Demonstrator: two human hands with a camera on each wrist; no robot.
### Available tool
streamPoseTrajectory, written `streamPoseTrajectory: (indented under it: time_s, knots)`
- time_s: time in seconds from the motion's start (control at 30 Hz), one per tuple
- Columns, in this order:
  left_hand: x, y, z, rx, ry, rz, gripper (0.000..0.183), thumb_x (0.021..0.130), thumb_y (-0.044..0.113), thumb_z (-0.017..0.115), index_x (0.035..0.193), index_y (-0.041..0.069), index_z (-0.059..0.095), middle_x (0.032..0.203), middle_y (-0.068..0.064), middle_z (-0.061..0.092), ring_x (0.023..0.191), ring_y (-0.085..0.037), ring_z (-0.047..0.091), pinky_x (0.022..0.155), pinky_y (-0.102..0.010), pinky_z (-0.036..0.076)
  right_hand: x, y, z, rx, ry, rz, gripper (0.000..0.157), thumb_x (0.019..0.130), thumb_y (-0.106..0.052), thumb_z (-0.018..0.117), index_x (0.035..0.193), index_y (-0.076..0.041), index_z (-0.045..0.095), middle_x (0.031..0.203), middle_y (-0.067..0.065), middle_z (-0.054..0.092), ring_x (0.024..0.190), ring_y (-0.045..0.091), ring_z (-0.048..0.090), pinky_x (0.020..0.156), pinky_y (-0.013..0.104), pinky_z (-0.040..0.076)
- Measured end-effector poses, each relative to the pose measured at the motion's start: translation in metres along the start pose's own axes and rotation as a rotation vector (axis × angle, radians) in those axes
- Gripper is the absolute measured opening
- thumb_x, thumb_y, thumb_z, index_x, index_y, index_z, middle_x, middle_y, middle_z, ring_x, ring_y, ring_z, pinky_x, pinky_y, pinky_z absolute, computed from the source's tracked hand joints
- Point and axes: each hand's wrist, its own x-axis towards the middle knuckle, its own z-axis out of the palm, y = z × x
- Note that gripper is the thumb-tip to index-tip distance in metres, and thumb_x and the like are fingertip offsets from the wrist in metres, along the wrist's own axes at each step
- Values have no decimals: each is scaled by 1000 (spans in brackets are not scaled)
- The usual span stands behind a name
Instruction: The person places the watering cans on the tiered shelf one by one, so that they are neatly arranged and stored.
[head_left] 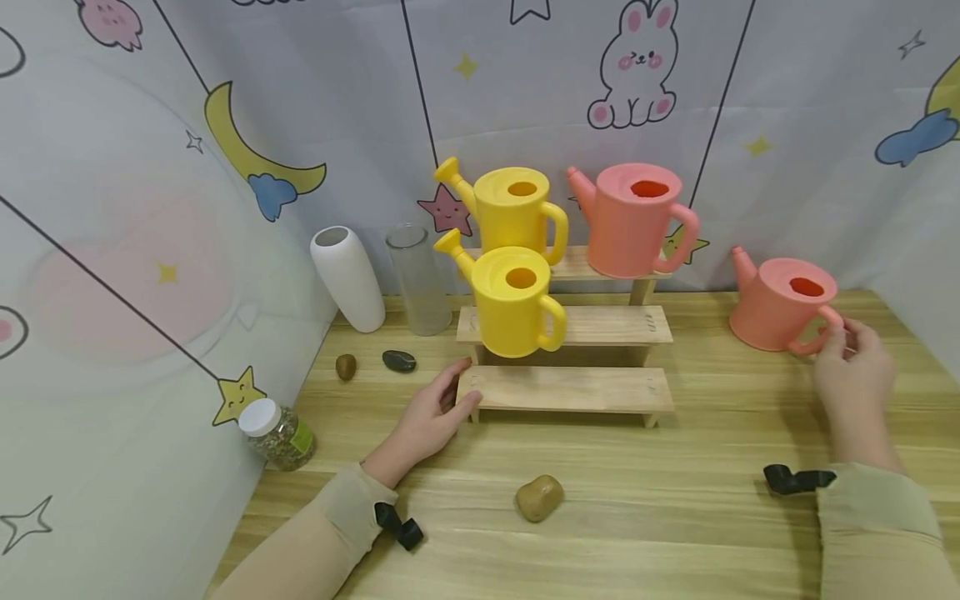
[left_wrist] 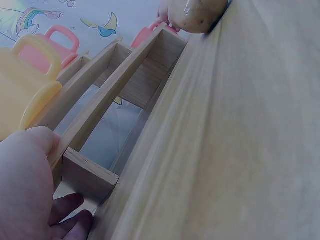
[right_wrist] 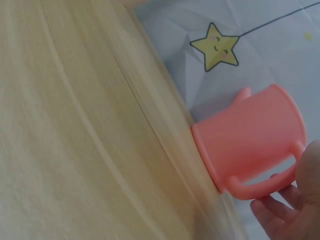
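On the right of the table stands a pink watering can (head_left: 772, 312), its handle pinched by my right hand (head_left: 855, 371). In the right wrist view, my thumb and fingers are around that handle (right_wrist: 265, 187). My left hand (head_left: 435, 417) holds the left end of the lowest step of a wooden stepped rack (head_left: 570, 390); the left wrist view shows the thumb on top and fingers beneath. A second pink watering can (head_left: 630, 229) and a yellow watering can (head_left: 510, 204) stand on the top step. Another yellow watering can (head_left: 513, 308) sits on the middle step.
Left of the rack stand a white vase (head_left: 348, 283) and a clear glass vase (head_left: 420, 287). Nearby lie a dark stone (head_left: 399, 361) and a small brown stone (head_left: 346, 367). A lidded jar (head_left: 281, 437) is by the left wall, and a tan stone (head_left: 540, 497) lies in front.
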Motion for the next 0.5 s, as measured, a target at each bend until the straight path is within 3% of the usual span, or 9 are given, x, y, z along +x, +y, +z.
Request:
streamPoseTrajectory:
  time_s: [0.07,0.17,0.37,0.5]
  knots:
    - [0,0,0,-3,3,3,66,100,55,59,156,25,41,161,5,43,149,-19,44,118,-36,44,0,1,0,12,6,-6,56,106,-50,33,158,-30,39,155,-4,53,113,-8,57,69,3,38]
    - [0,0,0,-4,5,4,66,100,55,59,156,25,42,161,5,44,148,-19,44,118,-36,45,0,1,0,14,-2,-12,56,106,-52,35,156,-28,44,149,-8,58,99,-16,51,65,1,39]
    - [0,0,0,14,2,5,67,100,56,58,157,24,41,161,3,44,148,-20,44,117,-37,45,2,0,-3,-69,-77,-36,60,106,-49,34,156,-17,45,155,9,51,116,11,60,64,7,41]
    - [0,1,0,5,-3,-2,67,100,56,58,157,24,41,162,3,43,148,-20,44,118,-37,44,-1,-4,-6,-89,-113,-55,59,107,-44,34,155,-11,44,155,16,48,92,-2,52,59,10,45]
